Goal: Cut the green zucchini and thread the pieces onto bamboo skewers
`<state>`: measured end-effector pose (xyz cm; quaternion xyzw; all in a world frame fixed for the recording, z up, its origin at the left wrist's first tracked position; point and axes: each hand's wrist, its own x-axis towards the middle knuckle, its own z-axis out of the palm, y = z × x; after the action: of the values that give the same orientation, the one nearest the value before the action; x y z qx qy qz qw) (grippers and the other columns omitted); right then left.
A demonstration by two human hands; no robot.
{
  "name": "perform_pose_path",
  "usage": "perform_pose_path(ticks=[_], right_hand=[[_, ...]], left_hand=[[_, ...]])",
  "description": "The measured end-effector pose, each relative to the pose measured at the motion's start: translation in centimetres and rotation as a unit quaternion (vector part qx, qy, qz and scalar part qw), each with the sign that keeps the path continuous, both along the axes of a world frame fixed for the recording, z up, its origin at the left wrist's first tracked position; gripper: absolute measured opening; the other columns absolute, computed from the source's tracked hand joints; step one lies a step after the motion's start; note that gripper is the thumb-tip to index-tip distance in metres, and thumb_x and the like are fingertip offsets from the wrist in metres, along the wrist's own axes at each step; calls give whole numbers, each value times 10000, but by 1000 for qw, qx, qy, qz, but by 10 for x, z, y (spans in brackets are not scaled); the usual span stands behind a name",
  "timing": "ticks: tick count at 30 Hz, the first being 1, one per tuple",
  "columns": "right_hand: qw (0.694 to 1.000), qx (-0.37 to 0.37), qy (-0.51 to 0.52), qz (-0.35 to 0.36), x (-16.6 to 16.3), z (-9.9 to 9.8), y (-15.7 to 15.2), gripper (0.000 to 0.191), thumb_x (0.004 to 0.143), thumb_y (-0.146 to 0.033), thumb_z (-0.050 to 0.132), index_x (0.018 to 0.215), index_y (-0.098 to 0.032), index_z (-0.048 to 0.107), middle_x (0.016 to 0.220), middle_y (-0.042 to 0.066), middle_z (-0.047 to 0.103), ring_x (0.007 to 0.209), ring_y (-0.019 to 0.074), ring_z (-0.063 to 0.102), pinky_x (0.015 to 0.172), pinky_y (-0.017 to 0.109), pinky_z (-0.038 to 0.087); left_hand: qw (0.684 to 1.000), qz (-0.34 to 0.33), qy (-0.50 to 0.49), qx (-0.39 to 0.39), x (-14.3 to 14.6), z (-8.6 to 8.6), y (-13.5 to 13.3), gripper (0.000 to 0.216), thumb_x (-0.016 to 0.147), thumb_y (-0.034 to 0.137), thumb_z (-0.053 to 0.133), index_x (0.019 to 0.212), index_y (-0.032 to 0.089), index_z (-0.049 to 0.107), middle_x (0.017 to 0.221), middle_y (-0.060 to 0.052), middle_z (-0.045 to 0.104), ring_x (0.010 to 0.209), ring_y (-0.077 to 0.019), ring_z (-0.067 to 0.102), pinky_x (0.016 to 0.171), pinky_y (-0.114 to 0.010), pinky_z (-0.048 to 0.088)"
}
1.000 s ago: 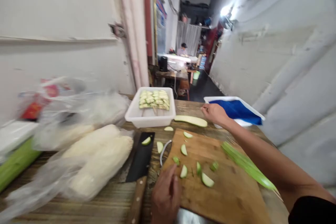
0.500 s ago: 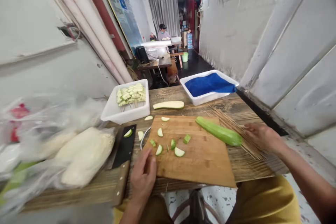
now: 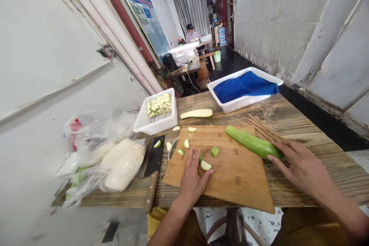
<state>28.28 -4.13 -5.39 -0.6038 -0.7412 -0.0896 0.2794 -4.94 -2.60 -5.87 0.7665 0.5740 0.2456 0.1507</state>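
My left hand point(image 3: 193, 182) lies spread over the wooden cutting board point(image 3: 227, 184), its fingers among cut zucchini pieces and its thumb beside a pale slice point(image 3: 205, 165). A green chunk point(image 3: 215, 151) lies just beyond it. At the board's right edge, my right hand point(image 3: 307, 167) has thumb and fingers on either side of the near end of a long green zucchini point(image 3: 253, 143), which rests aslant on the board. Left of the board is a cleaver point(image 3: 155, 157) with a wooden handle and a zucchini slice on its dark blade.
A white tray point(image 3: 138, 127) holds skewered slices at the back left. A peeled zucchini half point(image 3: 197, 113) lies behind the board. Blue cloth point(image 3: 245, 86) fills another white tray point(image 3: 230, 107). Thin wooden skewers point(image 3: 266, 128) lie right; plastic bags point(image 3: 122, 165) left. A person point(image 3: 191, 34) sits far back.
My right hand has moved left from beside the skewers onto the zucchini's end. My left hand has moved from the board's left edge in over the cut pieces. The view has shifted.
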Motion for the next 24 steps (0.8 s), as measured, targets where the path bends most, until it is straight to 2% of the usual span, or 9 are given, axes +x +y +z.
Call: perform_pose_path(ticks=[6,11,16,21,24], right_hand=[[999,-28,-27,-1,-10,-4,12,523,820,-489,470,1156,-97,551,1052,154,560,973,293,525,861,416,418],[999,-47,-27,-3,-21,-6,26,526,822,-487,459,1187,-115,531,1082,146,567,992,287,527,861,404,418],[997,-72,-35,-7,-26,-9,36,556,804,-498,469,1213,-124,505,1099,149,571,983,289,538,846,400,416],[997,-61,-38,-5,-28,-9,39,502,811,-471,459,1182,-139,525,1049,141,594,935,284,557,805,398,425],[998,-51,-43,-3,-32,-2,35,465,819,-446,454,1153,-135,544,1033,141,599,926,284,558,783,403,430]], left_hand=[[989,-135,63,0,25,13,23,472,870,355,415,1331,275,356,1479,-66,153,1354,-238,125,1069,-449,239],[974,-190,111,53,36,14,56,402,893,360,353,1265,241,449,1456,-85,225,1349,-223,145,1070,-441,236],[972,-162,146,84,26,8,93,361,902,324,334,1206,219,499,1366,-82,395,1308,-203,264,1066,-429,242],[975,-103,176,88,-9,7,123,368,912,292,299,1207,191,493,1307,-87,463,1265,-201,338,1045,-425,272],[977,-99,170,81,-26,7,129,385,917,290,274,1221,176,480,1296,-95,471,1218,-177,398,1025,-378,313]])
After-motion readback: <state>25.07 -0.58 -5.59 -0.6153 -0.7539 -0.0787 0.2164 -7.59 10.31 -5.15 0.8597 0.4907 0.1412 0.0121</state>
